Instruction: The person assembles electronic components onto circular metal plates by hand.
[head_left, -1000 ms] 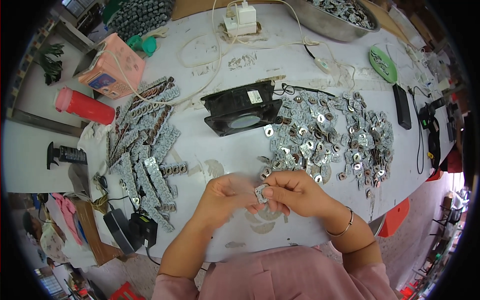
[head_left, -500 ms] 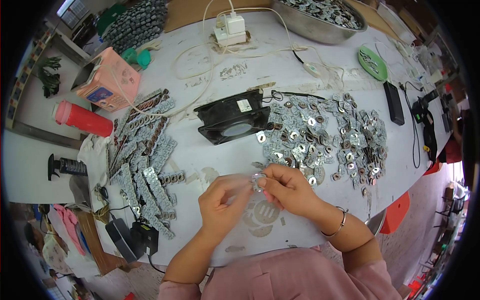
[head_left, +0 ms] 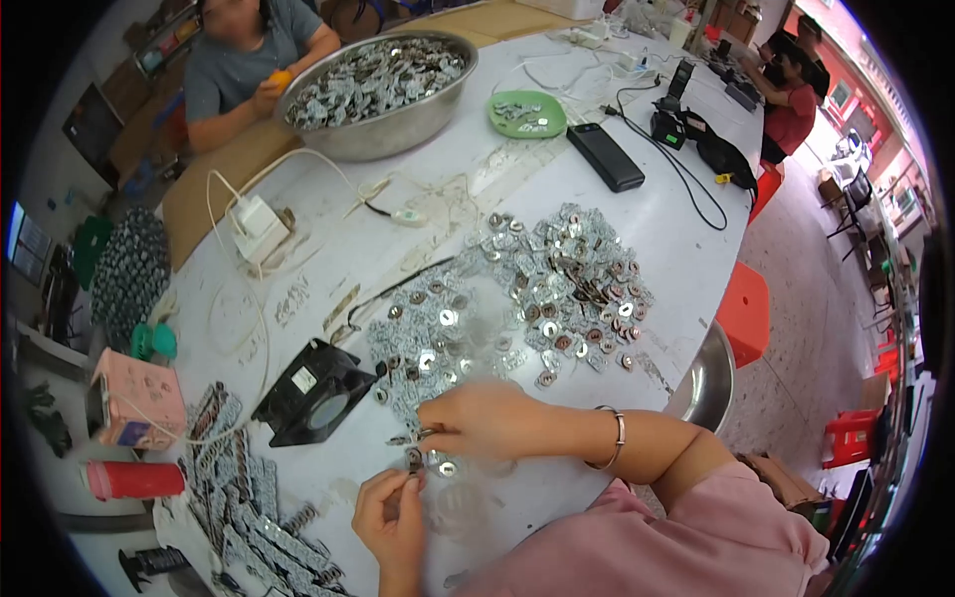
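My left hand [head_left: 391,512] is closed in a pinch on a small metal plate [head_left: 413,476] with a dark round part, just above the table. Right beside it, my right hand [head_left: 482,418] is partly smeared by motion. Its fingertips are pressed together, and what lies in them is too small to make out. Both hands are at the near edge of a loose heap of small silvery metal plates [head_left: 587,279] with round brown or shiny discs. Two or three loose plates [head_left: 447,468] lie under and between my hands.
Stacked strips of plates [head_left: 269,547] lie at the near left. A black fan [head_left: 316,393], a pink box [head_left: 139,393] and a red bottle [head_left: 134,480] stand left. Farther off are a steel basin [head_left: 388,139] of plates, a green tray [head_left: 525,129], a black power bank [head_left: 605,156] and a co-worker [head_left: 244,70].
My view has swung to the right, bringing a co-worker at the far left into sight. My hands, together around a plate before, are now slightly apart, with the right one reaching over the heap's edge.
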The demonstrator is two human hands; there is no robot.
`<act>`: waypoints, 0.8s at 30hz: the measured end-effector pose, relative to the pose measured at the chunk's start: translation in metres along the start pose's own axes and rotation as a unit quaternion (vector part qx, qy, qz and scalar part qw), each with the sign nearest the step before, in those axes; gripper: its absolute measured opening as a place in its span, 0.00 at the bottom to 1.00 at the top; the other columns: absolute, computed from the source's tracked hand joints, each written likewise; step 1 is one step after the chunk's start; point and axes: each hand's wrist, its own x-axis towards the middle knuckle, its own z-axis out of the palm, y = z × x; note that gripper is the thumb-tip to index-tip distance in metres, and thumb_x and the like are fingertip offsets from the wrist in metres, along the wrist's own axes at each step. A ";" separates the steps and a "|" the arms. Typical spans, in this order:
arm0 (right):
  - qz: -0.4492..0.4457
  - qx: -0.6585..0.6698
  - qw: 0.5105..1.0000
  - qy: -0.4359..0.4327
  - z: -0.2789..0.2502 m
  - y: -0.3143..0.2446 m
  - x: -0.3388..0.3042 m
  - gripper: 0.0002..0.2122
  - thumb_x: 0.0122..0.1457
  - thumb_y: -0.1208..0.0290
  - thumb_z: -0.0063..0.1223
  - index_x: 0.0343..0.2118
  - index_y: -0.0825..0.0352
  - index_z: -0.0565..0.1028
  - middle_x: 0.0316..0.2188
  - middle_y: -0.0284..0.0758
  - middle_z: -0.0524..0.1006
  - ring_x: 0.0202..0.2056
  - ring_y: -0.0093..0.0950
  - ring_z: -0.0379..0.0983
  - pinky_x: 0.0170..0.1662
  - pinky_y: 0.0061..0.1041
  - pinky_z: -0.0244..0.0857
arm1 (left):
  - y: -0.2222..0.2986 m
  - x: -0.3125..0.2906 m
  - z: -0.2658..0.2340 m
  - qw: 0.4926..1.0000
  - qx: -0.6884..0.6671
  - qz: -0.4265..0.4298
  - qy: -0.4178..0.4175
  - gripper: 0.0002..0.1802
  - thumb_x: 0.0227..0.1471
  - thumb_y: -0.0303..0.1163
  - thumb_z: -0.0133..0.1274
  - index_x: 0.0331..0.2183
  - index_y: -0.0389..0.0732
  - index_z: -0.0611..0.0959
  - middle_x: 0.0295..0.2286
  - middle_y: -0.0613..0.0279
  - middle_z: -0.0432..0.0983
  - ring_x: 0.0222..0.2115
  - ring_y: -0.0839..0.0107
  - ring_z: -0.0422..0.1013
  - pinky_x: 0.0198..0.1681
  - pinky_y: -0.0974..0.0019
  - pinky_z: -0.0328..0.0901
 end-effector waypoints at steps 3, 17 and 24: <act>-0.033 -0.069 0.991 0.113 -0.029 -0.006 0.001 0.08 0.56 0.66 0.56 0.27 0.66 0.74 0.21 0.38 0.74 0.23 0.34 0.74 0.27 0.34 0.65 | -0.007 0.000 -0.005 0.999 -0.039 -0.013 0.002 0.08 0.50 0.14 0.54 0.35 0.30 0.77 0.35 0.53 0.73 0.31 0.67 0.77 0.36 0.69 0.73; 0.015 0.508 0.725 0.464 -0.086 -0.003 0.008 0.12 0.65 0.61 0.47 0.45 0.64 0.72 0.52 0.29 0.71 0.36 0.18 0.71 0.23 0.17 0.60 | -0.017 0.001 -0.022 0.996 -0.084 -0.027 0.023 0.11 0.51 0.14 0.51 0.40 0.29 0.76 0.40 0.55 0.69 0.35 0.63 0.77 0.40 0.67 0.74; -0.022 0.521 0.733 0.436 -0.076 0.006 0.008 0.12 0.65 0.62 0.46 0.43 0.64 0.72 0.44 0.33 0.74 0.28 0.15 0.69 0.21 0.15 0.59 | -0.025 -0.001 -0.031 0.996 -0.084 -0.028 -0.008 0.12 0.53 0.14 0.51 0.42 0.28 0.76 0.41 0.55 0.69 0.37 0.60 0.77 0.40 0.65 0.74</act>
